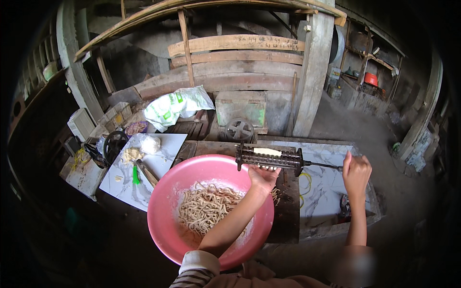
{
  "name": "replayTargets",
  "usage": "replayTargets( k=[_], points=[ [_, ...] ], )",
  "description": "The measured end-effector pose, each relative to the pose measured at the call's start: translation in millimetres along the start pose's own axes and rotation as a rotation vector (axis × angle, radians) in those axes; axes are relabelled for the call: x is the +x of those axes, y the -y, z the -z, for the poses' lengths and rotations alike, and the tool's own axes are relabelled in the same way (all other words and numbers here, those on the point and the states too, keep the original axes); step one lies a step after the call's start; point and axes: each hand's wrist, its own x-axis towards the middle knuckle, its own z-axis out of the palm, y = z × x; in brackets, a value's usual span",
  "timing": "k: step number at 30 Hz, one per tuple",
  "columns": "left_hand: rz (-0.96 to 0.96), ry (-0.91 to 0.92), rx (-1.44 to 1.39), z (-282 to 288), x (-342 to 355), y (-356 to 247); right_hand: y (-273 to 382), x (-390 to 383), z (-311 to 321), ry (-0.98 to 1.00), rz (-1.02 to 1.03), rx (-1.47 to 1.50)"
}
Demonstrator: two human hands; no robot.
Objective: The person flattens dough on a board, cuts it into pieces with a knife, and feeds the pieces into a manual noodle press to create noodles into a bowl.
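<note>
In the head view, the left hand [262, 176] sits at the centre of the frame, palm up and fingers cupped just under the noodle cutter [269, 159], touching the strands that hang from it; its forearm crosses over the pink bowl [165, 201]. The right hand [356, 173] is at centre right, closed in a fist around the end of the crank handle [322, 165], a thin rod running out of the cutter's right side. The cutter is a dark ribbed roller lying crosswise just above the bowl's upper right rim, with a pale sheet of dough [267, 151] resting on top of it. The bowl fills the lower centre of the frame and holds a heap of cut noodles [206, 206] dusted with flour; a few more strands [275, 195] dangle beside the left wrist, over a dark board.

To the left of the bowl, a white marbled slab [165, 158] carries 2 lumps of dough [132, 154], a rolling pin [146, 173] and a small green tool [135, 175]; a black wheel [114, 145] stands at its upper left edge. In the upper centre lie a white and green sack [176, 106] and a green box [240, 108]; a red bowl [370, 78] sits on a shelf at upper right.
</note>
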Motion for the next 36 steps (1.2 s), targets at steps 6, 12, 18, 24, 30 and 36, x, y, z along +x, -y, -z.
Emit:
replayTargets(
  k=[6,12,18,24,30,36],
  points=[
    [-0.001,0.081,-0.045,-3.9,-1.4,-2.1,-24.1,40.0,-44.7,-0.130,0.030,0.011],
    [-0.041,0.037,-0.035,-9.7,-6.4,-1.6,-47.4,53.5,-112.9,0.006,-0.142,0.046],
    [-0.049,0.026,-0.049,-4.2,-3.1,-3.7,-53.1,21.9,-182.6,0.181,-0.367,0.111],
    [-0.049,0.028,-0.029,-7.0,-1.3,6.2,-59.4,-76.0,-223.1,0.300,-0.347,0.140],
    [-0.087,-0.062,0.029,-1.2,3.7,-5.4,12.5,-155.3,-128.9,0.502,-0.416,0.162],
    [-0.047,-0.085,0.026,23.2,10.0,-3.0,18.5,-117.7,-5.0,0.372,-0.227,0.211]
  ],
)
